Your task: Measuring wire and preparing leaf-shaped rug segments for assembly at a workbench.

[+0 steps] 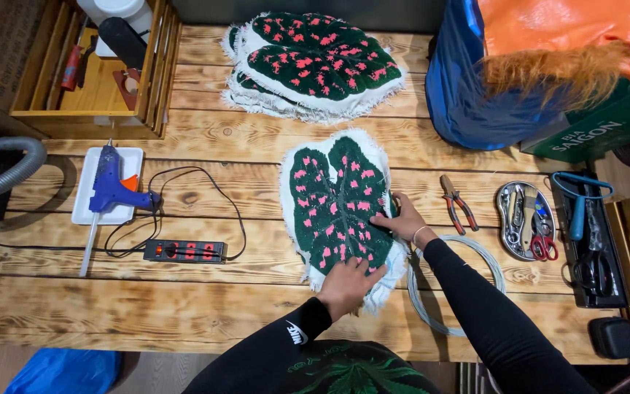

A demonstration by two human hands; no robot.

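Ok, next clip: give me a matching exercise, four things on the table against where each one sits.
Things:
1. glue gun
2. pliers
3. wire coil
4. power strip

Places:
A. under the right forearm, at the table's near edge
B. on a white tray at the left
C. right of the leaf-shaped rug, beside a metal dish of tools
D. below the white tray, cable looping above it

Pairs: 1-B, 2-C, 3-A, 4-D

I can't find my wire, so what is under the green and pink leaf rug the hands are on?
The leaf rug lies on the wooden table. A wire coil pokes out from under its right edge; how much is covered cannot be seen.
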